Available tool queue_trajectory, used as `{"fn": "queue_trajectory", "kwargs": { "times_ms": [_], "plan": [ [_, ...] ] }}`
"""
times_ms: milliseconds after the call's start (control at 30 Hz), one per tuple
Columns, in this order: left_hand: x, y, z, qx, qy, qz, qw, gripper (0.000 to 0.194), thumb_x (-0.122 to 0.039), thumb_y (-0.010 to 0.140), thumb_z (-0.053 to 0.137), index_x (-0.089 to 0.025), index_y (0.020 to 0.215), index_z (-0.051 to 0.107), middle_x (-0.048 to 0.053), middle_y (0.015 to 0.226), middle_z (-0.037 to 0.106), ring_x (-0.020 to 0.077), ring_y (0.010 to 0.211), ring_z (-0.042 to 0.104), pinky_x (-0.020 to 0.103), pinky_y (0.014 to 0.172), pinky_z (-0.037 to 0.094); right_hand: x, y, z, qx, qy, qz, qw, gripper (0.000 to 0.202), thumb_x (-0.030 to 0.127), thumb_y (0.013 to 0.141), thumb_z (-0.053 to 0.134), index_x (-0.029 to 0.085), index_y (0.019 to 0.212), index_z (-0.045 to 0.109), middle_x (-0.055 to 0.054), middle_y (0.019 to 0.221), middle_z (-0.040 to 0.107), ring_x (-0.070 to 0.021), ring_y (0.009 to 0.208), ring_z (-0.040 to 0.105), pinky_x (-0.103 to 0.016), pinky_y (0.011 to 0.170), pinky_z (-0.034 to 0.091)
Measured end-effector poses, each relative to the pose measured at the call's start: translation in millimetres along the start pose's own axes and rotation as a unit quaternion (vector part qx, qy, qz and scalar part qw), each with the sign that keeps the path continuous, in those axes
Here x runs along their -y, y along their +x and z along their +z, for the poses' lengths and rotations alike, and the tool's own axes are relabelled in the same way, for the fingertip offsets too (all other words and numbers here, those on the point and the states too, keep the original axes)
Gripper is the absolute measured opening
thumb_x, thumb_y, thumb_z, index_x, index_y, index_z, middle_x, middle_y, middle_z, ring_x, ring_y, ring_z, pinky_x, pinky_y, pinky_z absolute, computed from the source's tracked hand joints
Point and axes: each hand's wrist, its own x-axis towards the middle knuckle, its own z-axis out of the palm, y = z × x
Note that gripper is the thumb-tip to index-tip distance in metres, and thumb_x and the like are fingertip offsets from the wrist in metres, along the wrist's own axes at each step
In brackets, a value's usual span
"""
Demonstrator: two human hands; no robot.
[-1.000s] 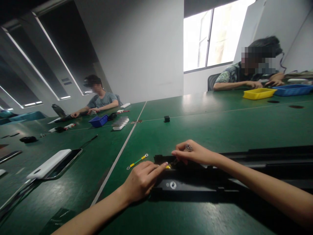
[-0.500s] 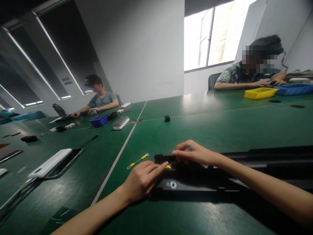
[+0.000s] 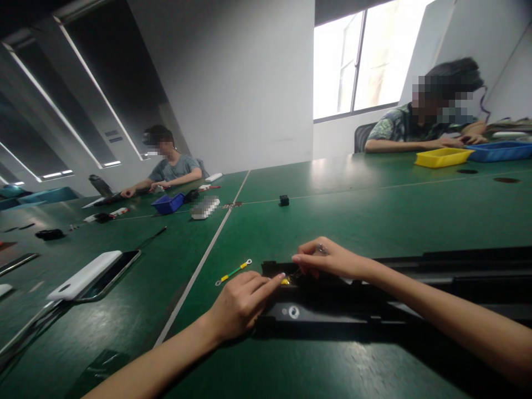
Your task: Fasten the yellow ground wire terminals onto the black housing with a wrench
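Note:
A long black rail [image 3: 336,306], shaped like a channel, lies across the table in front of me. My left hand [image 3: 239,303] is closed at its left end, index finger stretched onto a small yellow-sleeved wire end [image 3: 285,281] inside the channel. Over the same spot, my right hand [image 3: 326,257] pinches a slim metal tool, whose shiny end [image 3: 321,250] shows above the fingers; its exact kind is unclear. The tool's lower tip reaches down beside the yellow sleeve. Just beyond my left hand lies a short green wire [image 3: 235,271] with yellow sleeves and ring terminals.
To the left are a white power bank [image 3: 85,274] and a phone [image 3: 114,275] with cables. A small black cube [image 3: 284,200] sits farther back. Two people work across the green table, near a blue bin [image 3: 168,204] and a yellow tray [image 3: 443,157].
Both hands keep their places on the rail, with the tool still in my right hand. Only a very slight shift of the view shows.

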Motion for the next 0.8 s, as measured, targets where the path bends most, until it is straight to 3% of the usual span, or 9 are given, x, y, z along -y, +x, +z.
{"fn": "queue_trajectory", "kwargs": {
  "times_ms": [800],
  "plan": [
    [1.6,-2.2,1.9,0.005,0.005,-0.005,1.000,0.044,-0.012,0.091,0.038,-0.010,0.134,0.042,0.011,0.093,0.064,0.0213,0.086,0.057,0.036,0.073,0.052,1.2,0.2,0.1,0.006,0.000,0.007,1.000,0.047,0.057,0.081,0.054,0.013,0.065,0.061,0.001,0.051,0.053,-0.0087,0.048,0.048,-0.020,0.049,0.034]
  ]
}}
